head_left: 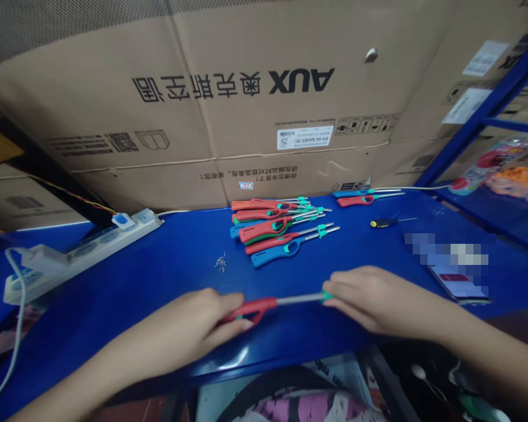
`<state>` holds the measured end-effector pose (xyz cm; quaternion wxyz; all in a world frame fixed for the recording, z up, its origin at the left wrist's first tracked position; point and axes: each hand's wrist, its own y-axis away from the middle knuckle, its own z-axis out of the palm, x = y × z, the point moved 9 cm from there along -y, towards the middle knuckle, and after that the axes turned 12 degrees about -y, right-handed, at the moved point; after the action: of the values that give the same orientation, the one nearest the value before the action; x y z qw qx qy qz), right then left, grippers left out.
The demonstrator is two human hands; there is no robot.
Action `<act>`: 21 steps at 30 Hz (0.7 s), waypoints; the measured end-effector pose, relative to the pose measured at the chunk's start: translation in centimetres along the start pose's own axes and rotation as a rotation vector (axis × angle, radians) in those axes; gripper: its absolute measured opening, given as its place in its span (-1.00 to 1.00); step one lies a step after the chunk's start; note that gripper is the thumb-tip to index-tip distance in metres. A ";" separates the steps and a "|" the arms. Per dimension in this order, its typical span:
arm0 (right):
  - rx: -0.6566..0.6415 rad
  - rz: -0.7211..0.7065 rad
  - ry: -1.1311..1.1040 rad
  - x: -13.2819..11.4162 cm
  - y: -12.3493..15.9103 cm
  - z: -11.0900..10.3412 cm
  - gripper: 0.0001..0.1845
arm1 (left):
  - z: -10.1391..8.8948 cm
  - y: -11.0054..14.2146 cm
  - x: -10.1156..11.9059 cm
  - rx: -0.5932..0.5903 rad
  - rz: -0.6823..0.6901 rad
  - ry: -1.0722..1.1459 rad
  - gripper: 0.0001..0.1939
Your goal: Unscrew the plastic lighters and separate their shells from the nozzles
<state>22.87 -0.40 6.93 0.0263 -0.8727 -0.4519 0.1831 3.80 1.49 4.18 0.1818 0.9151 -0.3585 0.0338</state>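
Fingers of the left hand clasped about the handle of a red lighter, with one fingertip beside the trigger loop. Fingers of the right hand closed on the green collar at the far end of the same lighter's metal neck; right thumb hidden from view. Held lighter stretched almost level between both hands, over the near part of a blue surface; contact with the surface not discernible.

Beyond the hands, a heap of red and blue lighters, handles to the left and necks to the right, a blue one nearest. To the left of the heap, a small scatter of thin metal pieces. At the back right, a blue lighter and a red one lying side by side. Nearer, a yellow-and-black screwdriver and, to the right of the right hand, a phone, partly obscured by pixelation. On the left, a white power strip with a white plug inserted. Behind, a large cardboard sheet with inverted print.
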 end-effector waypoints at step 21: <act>0.213 0.850 0.213 34.0 4.9 -8.1 -0.52 | -4.9 -12.9 -3.0 0.530 -0.027 -0.554 -0.70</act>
<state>47.30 24.87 3.37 0.0848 -0.9872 -0.0267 0.1323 10.52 13.88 4.17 -0.1645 0.9093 -0.3610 -0.1258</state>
